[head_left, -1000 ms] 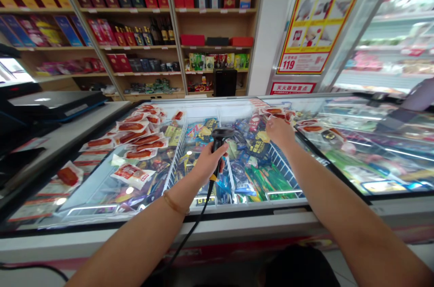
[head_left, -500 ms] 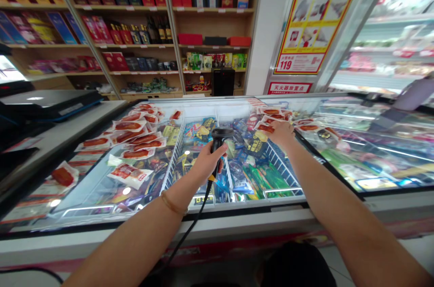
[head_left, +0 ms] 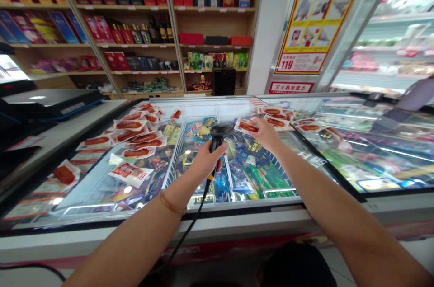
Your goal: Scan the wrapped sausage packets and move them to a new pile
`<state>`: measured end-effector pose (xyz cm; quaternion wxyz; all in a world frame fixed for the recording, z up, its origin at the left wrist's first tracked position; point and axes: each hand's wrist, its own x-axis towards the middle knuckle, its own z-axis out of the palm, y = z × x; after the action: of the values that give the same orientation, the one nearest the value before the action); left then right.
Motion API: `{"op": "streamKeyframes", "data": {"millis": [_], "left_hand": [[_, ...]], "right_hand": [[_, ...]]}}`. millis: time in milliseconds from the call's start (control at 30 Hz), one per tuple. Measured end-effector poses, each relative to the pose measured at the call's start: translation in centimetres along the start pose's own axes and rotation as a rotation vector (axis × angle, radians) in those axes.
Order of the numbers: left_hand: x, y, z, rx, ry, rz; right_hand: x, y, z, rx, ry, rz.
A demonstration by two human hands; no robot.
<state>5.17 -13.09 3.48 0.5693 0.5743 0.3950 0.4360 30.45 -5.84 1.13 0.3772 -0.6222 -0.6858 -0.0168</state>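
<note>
A black corded barcode scanner [head_left: 217, 142] is upright in my left hand [head_left: 206, 159], its head pointing away from me. My right hand [head_left: 266, 134] pinches the right end of a vacuum-packed sausage [head_left: 247, 126], just right of the scanner's head. Other sausage packs [head_left: 276, 121] lie on the freezer glass behind and beside my right hand. On the left, a larger pile of the same packs [head_left: 130, 131] is spread over the glass. A white and red packet [head_left: 130, 174] sits in front of that pile.
Under me is a chest freezer with a glass top; white wire baskets [head_left: 174, 156] and colourful packages show inside. A dark frame bar [head_left: 328, 165] crosses at right. A flat scale-like device [head_left: 54, 101] stands on the left counter. The scanner's cable [head_left: 193, 221] hangs towards me.
My right hand has moved left, carrying a sausage pack from the right-hand group towards the scanner. My left hand and the scanner have stayed nearly in place.
</note>
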Motion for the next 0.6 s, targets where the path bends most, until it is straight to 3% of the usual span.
{"op": "streamKeyframes", "data": {"millis": [600], "left_hand": [[-0.34,0.34,0.24,0.062,-0.020,-0.038]], "right_hand": [[-0.11,-0.96,-0.50,0.077,0.019,-0.067]]}}
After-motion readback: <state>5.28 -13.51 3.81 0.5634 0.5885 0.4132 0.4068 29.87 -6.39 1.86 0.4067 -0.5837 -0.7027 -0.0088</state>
